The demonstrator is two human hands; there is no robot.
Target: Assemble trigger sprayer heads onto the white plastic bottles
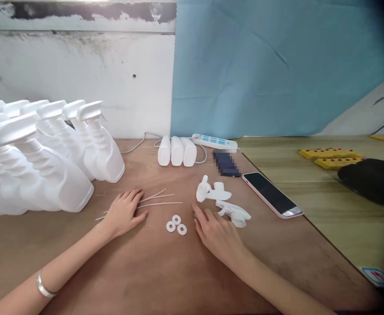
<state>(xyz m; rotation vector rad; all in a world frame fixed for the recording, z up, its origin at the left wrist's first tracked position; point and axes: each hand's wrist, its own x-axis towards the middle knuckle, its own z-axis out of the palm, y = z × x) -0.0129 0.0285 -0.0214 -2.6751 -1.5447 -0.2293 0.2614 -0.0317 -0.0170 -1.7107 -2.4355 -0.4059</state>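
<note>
My left hand lies flat on the brown table over several thin white tubes, whose ends stick out on both sides of it. Its fingers are stretched out and the thumb is apart. My right hand rests palm down beside white spray trigger heads, its fingers extended; what may be under the palm is hidden. One trigger head lies right by the fingers. Between my hands are three white ring washers. Three small white caps or covers stand in a row farther back.
Several white spray bottles with trigger tops crowd the left side. A power strip with a grey cable lies at the back. A dark phone-like item, partly pixelated, and a pink-edged phone lie at the right. Yellow blocks are beyond.
</note>
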